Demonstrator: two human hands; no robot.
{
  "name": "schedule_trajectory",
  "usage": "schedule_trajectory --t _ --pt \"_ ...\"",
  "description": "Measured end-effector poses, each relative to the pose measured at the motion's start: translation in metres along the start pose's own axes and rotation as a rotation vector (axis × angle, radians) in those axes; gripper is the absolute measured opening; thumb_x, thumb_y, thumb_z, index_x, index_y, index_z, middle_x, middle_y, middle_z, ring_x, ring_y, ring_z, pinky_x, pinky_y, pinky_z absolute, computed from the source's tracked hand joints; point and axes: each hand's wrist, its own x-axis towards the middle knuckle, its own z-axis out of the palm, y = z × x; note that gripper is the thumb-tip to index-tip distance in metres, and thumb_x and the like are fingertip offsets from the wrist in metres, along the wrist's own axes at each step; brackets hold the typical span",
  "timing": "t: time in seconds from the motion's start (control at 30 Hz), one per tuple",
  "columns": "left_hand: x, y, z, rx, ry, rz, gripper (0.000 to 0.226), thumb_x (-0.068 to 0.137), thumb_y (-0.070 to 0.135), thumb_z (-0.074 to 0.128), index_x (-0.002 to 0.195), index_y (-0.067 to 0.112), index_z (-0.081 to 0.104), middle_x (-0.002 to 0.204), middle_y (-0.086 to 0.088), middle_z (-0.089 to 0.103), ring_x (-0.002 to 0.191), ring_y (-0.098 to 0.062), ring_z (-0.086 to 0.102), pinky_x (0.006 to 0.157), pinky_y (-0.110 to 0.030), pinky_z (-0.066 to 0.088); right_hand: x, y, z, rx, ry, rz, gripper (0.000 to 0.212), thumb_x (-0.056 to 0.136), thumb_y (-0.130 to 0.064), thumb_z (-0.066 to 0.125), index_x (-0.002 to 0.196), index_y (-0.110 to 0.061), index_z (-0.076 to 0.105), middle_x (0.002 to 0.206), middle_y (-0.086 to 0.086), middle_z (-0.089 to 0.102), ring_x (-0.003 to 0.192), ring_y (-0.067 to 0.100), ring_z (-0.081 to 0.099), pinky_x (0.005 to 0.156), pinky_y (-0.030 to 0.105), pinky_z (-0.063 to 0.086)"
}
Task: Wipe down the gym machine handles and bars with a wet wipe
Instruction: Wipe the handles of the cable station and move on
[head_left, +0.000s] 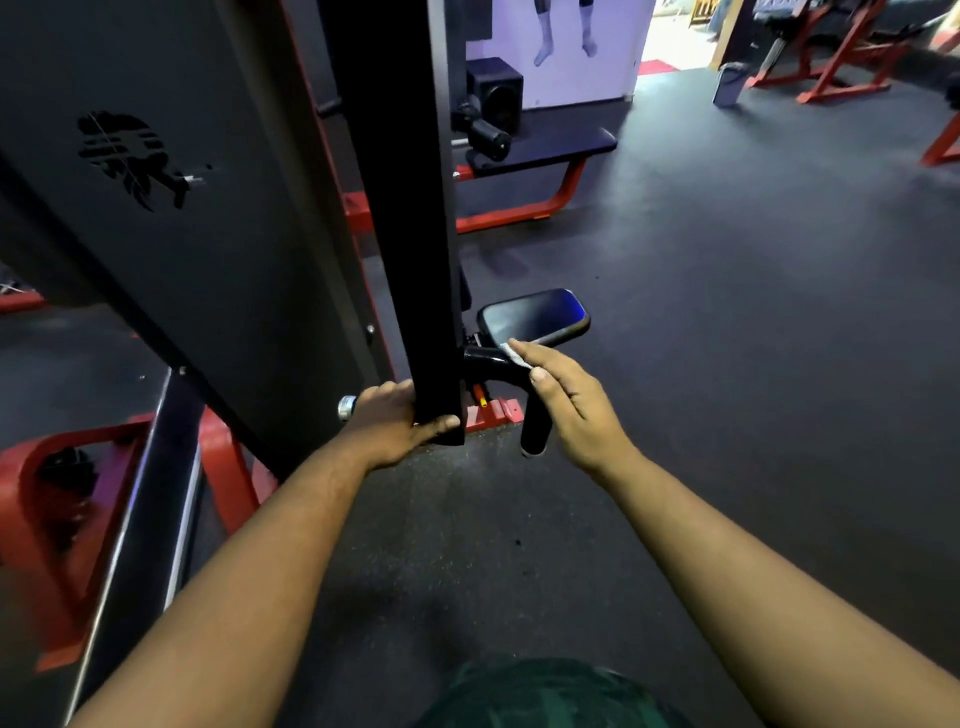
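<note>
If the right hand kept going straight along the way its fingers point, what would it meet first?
The right hand, pressing the white wipe on the black handle, points up-left. It would likely meet the black pad just past its fingertips first, though depth is hard to judge from this one view.

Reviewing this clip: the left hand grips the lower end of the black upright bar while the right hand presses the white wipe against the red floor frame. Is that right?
Not quite. The head view shows the right hand pressing the white wipe against the black curved handle just below the small black pad, not the red floor frame. The rest holds: the left hand grips the lower end of the black upright bar.
</note>
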Motion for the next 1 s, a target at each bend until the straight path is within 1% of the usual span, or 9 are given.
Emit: schedule_trajectory --t 0.1,0.17,0.33,0.4,0.47,0.53,0.67,0.87,1.0 --pt "-0.003 0.002 -0.001 -0.022 0.000 -0.008 0.078 0.087 0.076 0.047 0.147 0.025 0.051 0.134 -0.008 0.059 0.126 -0.029 0.050 0.098 -0.037 0.036 -0.003 0.020 -0.009 0.029 -0.012 0.137 0.032 0.108 -0.017 0.047 0.135 -0.026 0.062 0.130 -0.012 0.067 0.124 0.005 0.059 0.107 0.028 0.046" --pt "-0.004 0.002 -0.001 -0.034 0.011 -0.014 0.071 0.092 0.069 0.054 0.146 0.025 0.051 0.133 -0.007 0.058 0.126 -0.030 0.050 0.098 -0.037 0.036 -0.009 0.030 -0.012 0.222 -0.018 0.308 0.029 0.108 -0.020 0.046 0.128 -0.027 0.066 0.120 -0.008 0.073 0.117 0.011 0.065 0.104 0.035 0.050" --pt "-0.008 0.006 -0.002 -0.043 0.001 -0.057 0.069 0.094 0.064 0.058 0.149 0.023 0.048 0.137 -0.007 0.056 0.130 -0.029 0.047 0.102 -0.037 0.036 -0.033 0.062 0.003 0.456 -0.055 0.504 0.033 0.107 -0.027 0.045 0.113 -0.034 0.076 0.118 -0.003 0.074 0.123 0.019 0.059 0.108 0.042 0.040" --pt "-0.009 0.006 -0.003 -0.032 -0.006 -0.070 0.071 0.092 0.066 0.058 0.149 0.025 0.049 0.136 -0.007 0.056 0.129 -0.029 0.048 0.104 -0.038 0.038 -0.041 0.079 0.008 0.445 -0.088 0.564 0.028 0.103 -0.035 0.050 0.114 -0.029 0.076 0.120 0.001 0.073 0.120 0.016 0.060 0.107 0.041 0.043" --pt "-0.008 0.005 -0.001 -0.011 -0.024 -0.084 0.074 0.090 0.071 0.056 0.147 0.024 0.050 0.135 -0.008 0.057 0.127 -0.030 0.049 0.105 -0.040 0.040 -0.042 0.084 0.011 0.432 -0.060 0.597 0.034 0.101 -0.036 0.052 0.116 -0.015 0.074 0.113 0.010 0.075 0.098 0.009 0.066 0.094 0.037 0.050" --pt "-0.007 0.004 -0.002 -0.006 -0.031 -0.099 0.087 0.082 0.083 0.047 0.145 0.023 0.052 0.132 -0.008 0.058 0.125 -0.030 0.052 0.105 -0.042 0.041 -0.035 0.072 0.013 0.456 0.048 0.551 0.029 0.107 -0.024 0.048 0.113 -0.008 0.071 0.099 0.006 0.077 0.084 0.004 0.067 0.084 0.030 0.050" --pt "-0.003 -0.002 0.003 -0.004 -0.007 -0.088 0.116 0.062 0.103 0.025 0.142 0.024 0.055 0.127 -0.005 0.059 0.120 -0.028 0.054 0.101 -0.042 0.044 -0.012 0.031 0.014 0.481 0.279 0.318 0.028 0.108 -0.014 0.048 0.124 -0.007 0.069 0.119 0.002 0.074 0.118 0.018 0.066 0.105 0.034 0.049" --pt "-0.006 0.005 -0.001 0.043 -0.025 -0.036 0.079 0.091 0.074 0.049 0.148 0.020 0.049 0.135 -0.009 0.057 0.125 -0.030 0.051 0.098 -0.037 0.037 -0.031 0.034 0.035 -0.041 0.322 -0.006 0.039 0.106 -0.009 0.050 0.144 -0.006 0.055 0.145 0.001 0.058 0.137 0.014 0.051 0.115 0.036 0.040" --pt "-0.007 -0.001 -0.008 0.061 -0.133 0.041 0.086 0.086 0.081 0.041 0.151 0.025 0.048 0.149 -0.006 0.053 0.138 -0.030 0.046 0.108 -0.035 0.036 -0.055 0.055 0.049 -0.164 0.462 0.114 0.040 0.106 -0.014 0.048 0.145 -0.012 0.054 0.138 -0.004 0.061 0.129 0.011 0.054 0.110 0.037 0.044"
